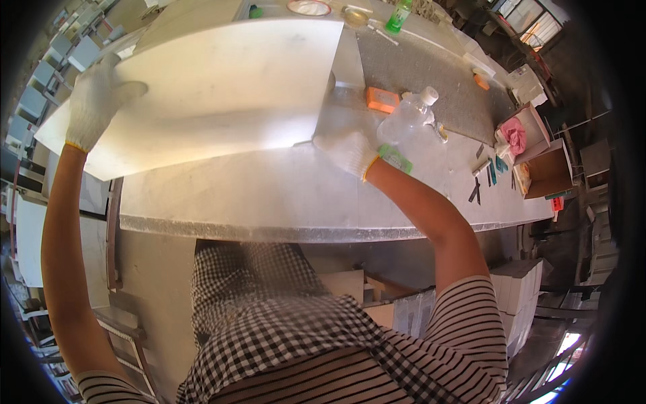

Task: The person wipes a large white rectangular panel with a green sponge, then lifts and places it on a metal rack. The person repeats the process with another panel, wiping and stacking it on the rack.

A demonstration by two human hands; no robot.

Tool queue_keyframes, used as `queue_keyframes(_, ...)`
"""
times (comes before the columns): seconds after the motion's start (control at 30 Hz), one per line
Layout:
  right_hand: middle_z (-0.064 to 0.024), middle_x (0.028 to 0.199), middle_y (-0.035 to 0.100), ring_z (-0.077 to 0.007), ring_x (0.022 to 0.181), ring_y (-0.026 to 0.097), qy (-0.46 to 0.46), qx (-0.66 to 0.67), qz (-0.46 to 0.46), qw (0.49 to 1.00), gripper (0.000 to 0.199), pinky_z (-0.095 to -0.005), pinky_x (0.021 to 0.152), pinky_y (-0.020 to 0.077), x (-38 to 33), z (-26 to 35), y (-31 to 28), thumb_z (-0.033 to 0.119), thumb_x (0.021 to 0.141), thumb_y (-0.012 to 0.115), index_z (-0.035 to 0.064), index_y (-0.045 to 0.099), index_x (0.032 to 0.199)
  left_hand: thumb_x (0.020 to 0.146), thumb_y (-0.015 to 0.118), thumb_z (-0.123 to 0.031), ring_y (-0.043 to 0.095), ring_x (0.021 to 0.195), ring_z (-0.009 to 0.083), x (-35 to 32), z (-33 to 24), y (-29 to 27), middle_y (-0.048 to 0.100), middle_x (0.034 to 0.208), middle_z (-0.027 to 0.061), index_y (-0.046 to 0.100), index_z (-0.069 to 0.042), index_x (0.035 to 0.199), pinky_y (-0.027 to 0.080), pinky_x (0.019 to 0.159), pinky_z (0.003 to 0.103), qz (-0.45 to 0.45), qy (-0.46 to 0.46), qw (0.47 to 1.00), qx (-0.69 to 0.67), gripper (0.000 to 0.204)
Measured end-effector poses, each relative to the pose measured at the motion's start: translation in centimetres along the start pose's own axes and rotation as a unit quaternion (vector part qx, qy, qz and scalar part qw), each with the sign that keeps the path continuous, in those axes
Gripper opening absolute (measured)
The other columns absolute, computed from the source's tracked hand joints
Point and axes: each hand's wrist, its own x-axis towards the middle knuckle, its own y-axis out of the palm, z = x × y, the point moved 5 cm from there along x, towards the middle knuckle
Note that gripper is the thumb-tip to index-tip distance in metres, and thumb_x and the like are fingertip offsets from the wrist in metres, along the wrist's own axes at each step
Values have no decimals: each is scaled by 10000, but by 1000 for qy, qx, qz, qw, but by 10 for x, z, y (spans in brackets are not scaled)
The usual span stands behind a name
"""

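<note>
A large white rectangular panel [222, 87] is raised at a tilt over the worktable, its face bright near the lower right corner. My left hand [94, 101], in a white knitted glove, grips its left edge with the thumb across the front face. My right hand [346, 149], gloved alike, is closed beside the panel's lower right corner. Its fingers are blurred; a thin dark edge shows at their tips, and I cannot tell what they hold. To the right of this hand lie a green piece [396, 158] and a clear plastic bottle [410, 118] with a white cap.
The pale worktable [269, 202] has a rough front edge. On it are an orange box [382, 99], a green bottle [398, 17], and dark thin strips [475, 191]. Open cardboard boxes [548, 172] stand at the right, one holding pink cloth [513, 136].
</note>
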Motion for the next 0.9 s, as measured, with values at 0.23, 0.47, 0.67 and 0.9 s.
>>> queue_keyframes(0.23, -50, 714, 624, -207, 640, 622, -16, -100, 115, 988, 75, -352, 549, 486, -4, 2, 2, 121, 855, 589, 95, 654, 829, 734, 785, -325, 686, 877, 368, 2, 1, 3, 694, 943, 243, 590, 21, 1221, 536, 797, 411, 13, -34, 999, 0, 628)
queue_keyframes(0.47, -44, 668, 597, -227, 558, 602, -104, -218, 69, 968, 28, -380, 476, 471, 0, 9, -6, 105, 790, 608, 117, 620, 812, 746, 785, -357, 680, 902, 370, 1, -3, -1, 692, 950, 239, 605, -2, 1211, 530, 811, 421, 7, -17, 1000, -18, 612)
queue_keyframes(0.67, -48, 692, 612, -238, 563, 603, -98, -182, 9, 978, 81, -370, 516, 479, 0, 5, -25, 85, 762, 626, 144, 641, 817, 736, 800, -413, 670, 963, 358, -3, -8, -3, 693, 984, 215, 630, 12, 1094, 522, 832, 416, 20, -39, 999, 12, 582)
queue_keyframes(0.9, -39, 690, 627, -232, 618, 634, -55, -116, 57, 990, 76, -389, 533, 482, -3, 1, -10, 119, 790, 605, 180, 648, 800, 737, 803, -410, 677, 958, 353, 0, -11, -5, 698, 994, 209, 627, 12, 1113, 528, 833, 413, 13, -40, 999, -1, 592)
